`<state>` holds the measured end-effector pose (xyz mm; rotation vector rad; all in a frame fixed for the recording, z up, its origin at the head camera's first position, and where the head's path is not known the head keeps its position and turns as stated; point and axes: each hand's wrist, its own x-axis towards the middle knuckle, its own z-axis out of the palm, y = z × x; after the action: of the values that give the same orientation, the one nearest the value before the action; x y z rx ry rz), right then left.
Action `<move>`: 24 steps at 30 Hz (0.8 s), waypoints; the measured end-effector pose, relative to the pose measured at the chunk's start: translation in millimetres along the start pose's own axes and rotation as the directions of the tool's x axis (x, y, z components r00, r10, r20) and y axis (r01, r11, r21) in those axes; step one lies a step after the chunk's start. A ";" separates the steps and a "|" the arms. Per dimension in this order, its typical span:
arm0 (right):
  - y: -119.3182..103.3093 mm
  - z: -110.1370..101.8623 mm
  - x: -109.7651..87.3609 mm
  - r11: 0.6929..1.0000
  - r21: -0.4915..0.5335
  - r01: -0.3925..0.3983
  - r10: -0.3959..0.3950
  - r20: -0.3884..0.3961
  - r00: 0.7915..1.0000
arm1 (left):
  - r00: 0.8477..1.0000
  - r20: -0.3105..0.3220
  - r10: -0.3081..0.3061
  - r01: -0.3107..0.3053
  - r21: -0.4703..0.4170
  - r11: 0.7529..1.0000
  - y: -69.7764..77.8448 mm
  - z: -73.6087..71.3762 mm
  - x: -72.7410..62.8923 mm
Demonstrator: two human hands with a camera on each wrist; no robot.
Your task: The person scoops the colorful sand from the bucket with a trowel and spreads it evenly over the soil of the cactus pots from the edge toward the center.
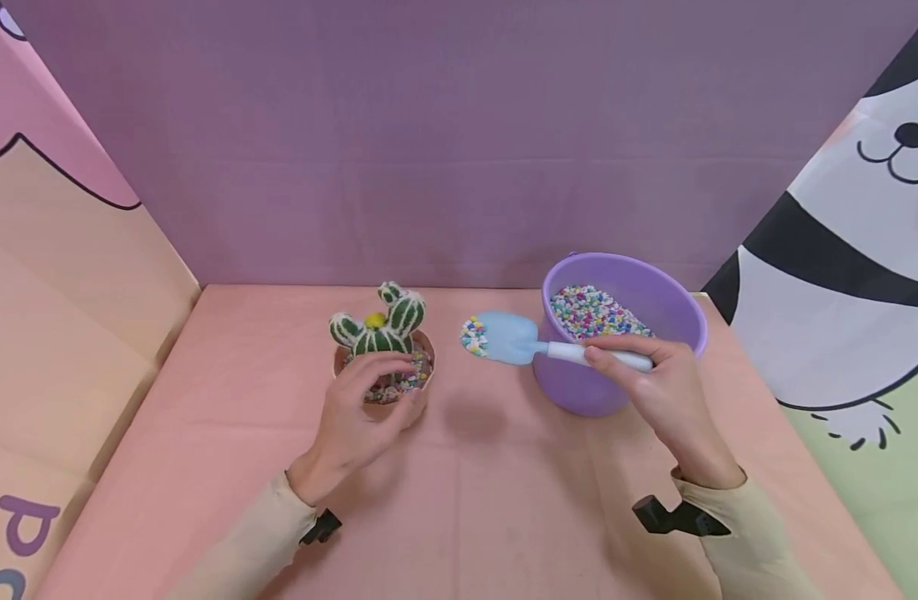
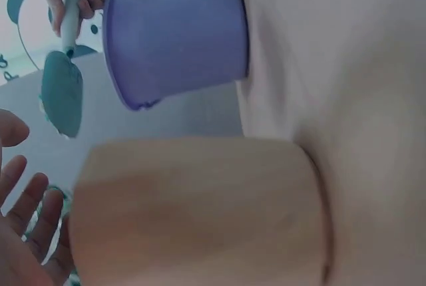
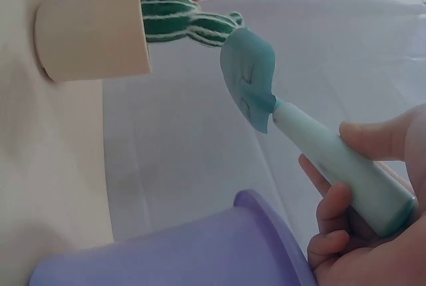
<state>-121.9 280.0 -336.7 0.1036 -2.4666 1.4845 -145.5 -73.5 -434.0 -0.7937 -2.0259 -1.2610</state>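
My right hand (image 1: 672,400) grips the white handle (image 3: 346,159) of a small light-blue trowel (image 1: 509,337). Coloured pebbles (image 1: 474,336) lie on the tip of its blade, which is raised above the table between pot and bucket. My left hand (image 1: 364,417) hovers at the near side of a potted cactus (image 1: 383,337), fingers loosely curved and holding nothing. The cactus is green with white stripes and a yellow flower. Its pale tan pot (image 3: 96,26) holds some coloured pebbles. Whether a left fingertip touches the pot or cactus I cannot tell.
A purple bucket (image 1: 579,387) stands on the right, partly filled with small multicoloured pebbles (image 1: 589,310). Pink cloth (image 1: 459,500) covers the table. Behind it rises a purple backdrop (image 1: 459,150), and a panda print (image 1: 864,275) is at the right side.
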 end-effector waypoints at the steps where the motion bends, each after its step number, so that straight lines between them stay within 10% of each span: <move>1: -0.8 1.5 0.7 1.000 -0.005 0.008 -0.008 0.006 1.000 | 1.000 -0.012 0.000 0.000 0.007 1.000 -2.6 -2.1 -1.0; 18: -9.1 26.6 9.9 0.996 -0.043 0.077 -0.075 0.046 0.996 | 0.977 -0.213 -0.011 0.019 0.034 0.999 -48.9 -40.8 -23.8; 24: -10.4 35.6 10.8 0.993 -0.057 0.102 -0.100 0.045 0.994 | 0.983 -0.141 -0.119 0.130 0.067 0.989 -59.3 -51.1 -29.3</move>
<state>-136.9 244.6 -340.9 0.2475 -2.4961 1.3808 -162.2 -146.8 -470.4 -0.5371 -2.0249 -1.2629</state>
